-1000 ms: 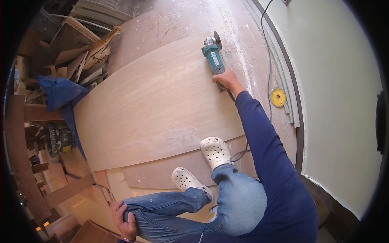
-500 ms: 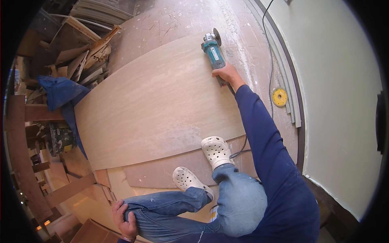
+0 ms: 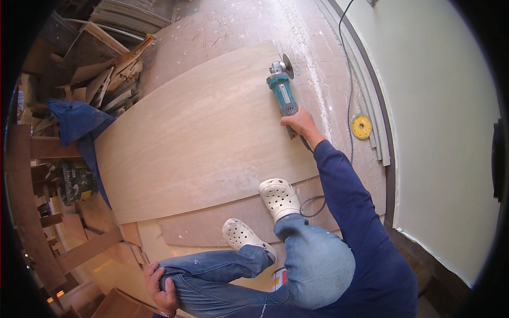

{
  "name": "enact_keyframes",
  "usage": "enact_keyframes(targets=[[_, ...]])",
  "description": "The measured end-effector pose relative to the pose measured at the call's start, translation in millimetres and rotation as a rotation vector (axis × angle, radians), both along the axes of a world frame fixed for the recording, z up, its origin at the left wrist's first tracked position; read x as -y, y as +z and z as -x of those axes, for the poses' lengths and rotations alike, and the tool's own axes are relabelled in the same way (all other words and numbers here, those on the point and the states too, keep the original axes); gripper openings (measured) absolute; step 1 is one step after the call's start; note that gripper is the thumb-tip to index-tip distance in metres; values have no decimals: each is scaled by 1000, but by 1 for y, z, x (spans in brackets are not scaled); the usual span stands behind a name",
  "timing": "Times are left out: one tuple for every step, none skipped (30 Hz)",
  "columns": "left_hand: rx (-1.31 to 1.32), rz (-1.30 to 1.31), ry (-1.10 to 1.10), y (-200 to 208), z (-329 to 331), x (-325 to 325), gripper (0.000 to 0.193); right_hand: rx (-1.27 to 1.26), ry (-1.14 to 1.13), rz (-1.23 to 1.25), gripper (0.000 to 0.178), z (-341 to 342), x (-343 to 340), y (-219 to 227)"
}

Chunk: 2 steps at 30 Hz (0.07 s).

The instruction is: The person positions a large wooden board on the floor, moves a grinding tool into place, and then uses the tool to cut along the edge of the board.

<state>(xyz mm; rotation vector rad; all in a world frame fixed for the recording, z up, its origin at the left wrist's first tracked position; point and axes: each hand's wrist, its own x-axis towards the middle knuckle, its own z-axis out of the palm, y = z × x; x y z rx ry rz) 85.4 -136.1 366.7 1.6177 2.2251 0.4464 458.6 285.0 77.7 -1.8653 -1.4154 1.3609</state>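
Observation:
In my right hand (image 3: 302, 123) is a teal and grey angle grinder (image 3: 285, 98), gripped round its rear body. Its dark disc (image 3: 288, 66) stands upright at the right edge of a large pale wood-grain panel (image 3: 201, 138). The panel lies flat on the floor boards. My left hand (image 3: 161, 286) rests on my bent left knee, the fingers curled over the denim, with no tool in it. A dark cord (image 3: 313, 211) runs back from the grinder and loops beside my right shoe.
A yellow disc (image 3: 361, 127) lies near long grey strips (image 3: 379, 132) along the pale wall (image 3: 435, 122). Wood offcuts (image 3: 114, 79) and a blue cloth (image 3: 79, 119) pile up at the left. My white clogs (image 3: 279, 199) stand at the panel's near edge.
My right hand has drawn the grinder toward me along the panel's right edge. My left hand stays on the knee.

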Motion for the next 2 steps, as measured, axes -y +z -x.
enact_keyframes(targets=[[-8, 1, -8, 0, 3, 2, 33, -28, 22, 29, 57, 3, -6, 4], [-9, 3, -24, -2, 6, 1, 33, -33, 5, 47, 59, 2, -12, 2]])
